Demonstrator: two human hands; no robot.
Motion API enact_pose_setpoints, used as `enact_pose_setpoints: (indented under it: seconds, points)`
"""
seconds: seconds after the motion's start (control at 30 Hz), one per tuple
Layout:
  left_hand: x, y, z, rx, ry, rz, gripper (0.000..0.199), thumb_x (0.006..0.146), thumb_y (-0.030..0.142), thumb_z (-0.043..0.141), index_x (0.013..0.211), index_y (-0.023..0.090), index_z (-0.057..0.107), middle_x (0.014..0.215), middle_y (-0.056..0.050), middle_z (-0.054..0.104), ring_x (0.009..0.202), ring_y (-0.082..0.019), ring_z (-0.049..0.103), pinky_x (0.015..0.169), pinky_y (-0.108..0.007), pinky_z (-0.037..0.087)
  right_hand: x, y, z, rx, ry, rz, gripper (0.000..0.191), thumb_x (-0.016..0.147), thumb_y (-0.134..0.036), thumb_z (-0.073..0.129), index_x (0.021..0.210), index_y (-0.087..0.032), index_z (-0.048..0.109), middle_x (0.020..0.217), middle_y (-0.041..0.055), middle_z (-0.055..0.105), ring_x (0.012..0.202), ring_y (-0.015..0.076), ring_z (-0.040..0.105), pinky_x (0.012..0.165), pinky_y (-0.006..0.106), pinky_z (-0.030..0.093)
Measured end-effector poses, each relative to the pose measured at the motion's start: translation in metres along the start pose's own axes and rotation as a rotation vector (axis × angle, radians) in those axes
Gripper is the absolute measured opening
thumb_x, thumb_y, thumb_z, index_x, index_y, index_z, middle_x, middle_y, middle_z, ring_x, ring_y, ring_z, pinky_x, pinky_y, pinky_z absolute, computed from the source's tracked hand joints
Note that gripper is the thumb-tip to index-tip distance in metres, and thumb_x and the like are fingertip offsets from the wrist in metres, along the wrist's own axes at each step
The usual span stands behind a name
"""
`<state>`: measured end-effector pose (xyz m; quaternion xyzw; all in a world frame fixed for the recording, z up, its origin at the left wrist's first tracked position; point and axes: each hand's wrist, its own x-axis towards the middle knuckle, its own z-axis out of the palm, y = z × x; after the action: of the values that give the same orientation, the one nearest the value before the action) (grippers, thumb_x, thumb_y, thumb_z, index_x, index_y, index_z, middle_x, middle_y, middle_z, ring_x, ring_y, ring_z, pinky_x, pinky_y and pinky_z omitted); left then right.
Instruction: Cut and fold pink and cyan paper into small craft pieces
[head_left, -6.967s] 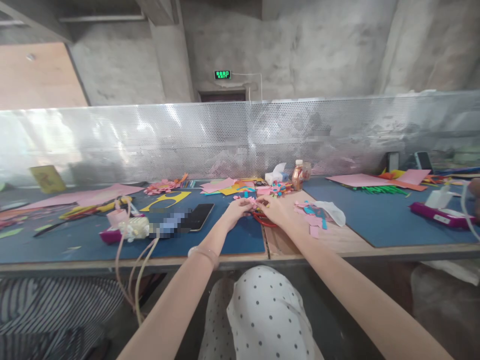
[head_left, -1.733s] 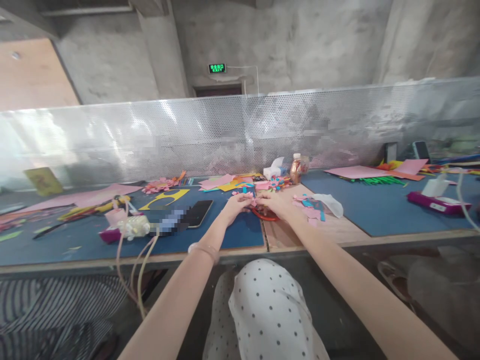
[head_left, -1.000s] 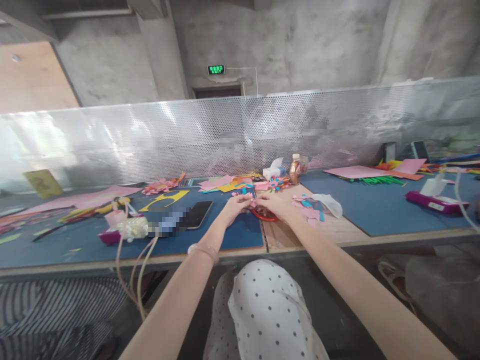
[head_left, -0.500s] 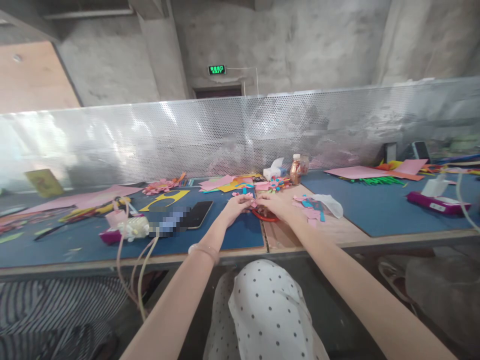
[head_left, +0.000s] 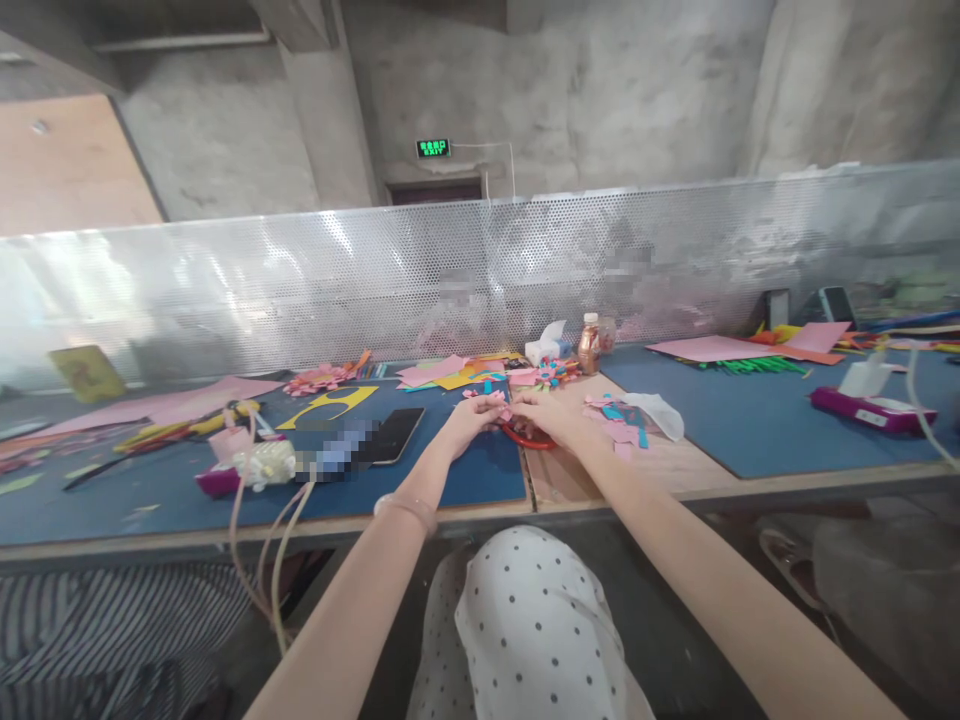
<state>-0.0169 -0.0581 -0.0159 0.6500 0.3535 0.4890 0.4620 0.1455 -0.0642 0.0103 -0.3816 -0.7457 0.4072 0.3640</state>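
Little has shifted since a moment ago: at mid-frame the left hand (head_left: 474, 417) still pinches a small pink paper piece (head_left: 506, 411), while the right hand (head_left: 551, 417) meets it, grip unclear, over a red curved rim (head_left: 534, 443).

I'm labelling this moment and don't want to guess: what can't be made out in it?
All in the head view:
- small pink paper piece: full shape, and the grip of left hand and right hand, hidden by fingers
- red curved-edged object: mostly covered by the right hand
- blue object beside the black phone: pixelated
- white cable: cut off by the right edge
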Motion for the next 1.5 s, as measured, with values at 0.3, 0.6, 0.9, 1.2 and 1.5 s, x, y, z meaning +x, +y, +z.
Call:
enact_pose_setpoints:
  seconds: [0.3,0.6,0.9,1.2,1.5]
  points:
    - [-0.0003,0.0009,0.0011,0.005,0.0,-0.008,0.015,0.076,0.02,0.057,0.088,0.011,0.057,0.077,-0.001,0.061,0.069,-0.012,0.058,0.066,-0.031,0.047,-0.0026,-0.004,0.0003,-0.018,-0.004,0.011,0.017,0.083,-0.025,0.047,0.074,-0.011,0.052,0.056,-0.005,0.049,0.048,0.0053,0.047,0.047,0.018,0.04]
    - [-0.0015,0.0046,0.0023,0.006,0.001,-0.012,0.012,0.077,0.021,0.055,0.084,0.011,0.057,0.077,-0.001,0.06,0.069,-0.012,0.057,0.065,-0.029,0.047,-0.0011,-0.0016,0.0008,-0.001,0.003,-0.001,0.017,0.082,-0.026,0.049,0.075,-0.011,0.054,0.057,-0.0042,0.051,0.049,0.0058,0.048,0.047,0.019,0.04]
    - [-0.0016,0.0038,0.0016,-0.003,0.002,-0.005,0.019,0.072,0.026,0.061,0.083,0.011,0.059,0.077,-0.003,0.062,0.07,-0.012,0.057,0.065,-0.028,0.046,-0.0016,-0.003,0.0003,-0.006,-0.004,0.001,0.017,0.082,-0.025,0.048,0.073,-0.011,0.052,0.057,-0.0046,0.05,0.049,0.0057,0.048,0.048,0.019,0.04]
    - [-0.0023,0.0046,0.0016,0.001,0.002,-0.006,0.022,0.07,0.028,0.062,0.085,0.011,0.06,0.077,-0.003,0.062,0.072,-0.013,0.058,0.066,-0.03,0.046,-0.0049,-0.0066,0.0005,-0.013,-0.002,0.001,0.016,0.082,-0.024,0.049,0.073,-0.011,0.053,0.056,-0.0047,0.05,0.051,0.0059,0.049,0.049,0.019,0.041]
    - [-0.0012,0.0033,0.0007,0.02,-0.008,-0.003,0.017,0.075,0.024,0.058,0.086,0.011,0.058,0.077,-0.002,0.061,0.072,-0.013,0.058,0.066,-0.03,0.047,0.0013,0.002,-0.0003,-0.023,-0.008,-0.019,0.014,0.081,-0.023,0.05,0.074,-0.012,0.053,0.055,-0.0054,0.05,0.049,0.0057,0.049,0.049,0.02,0.042]
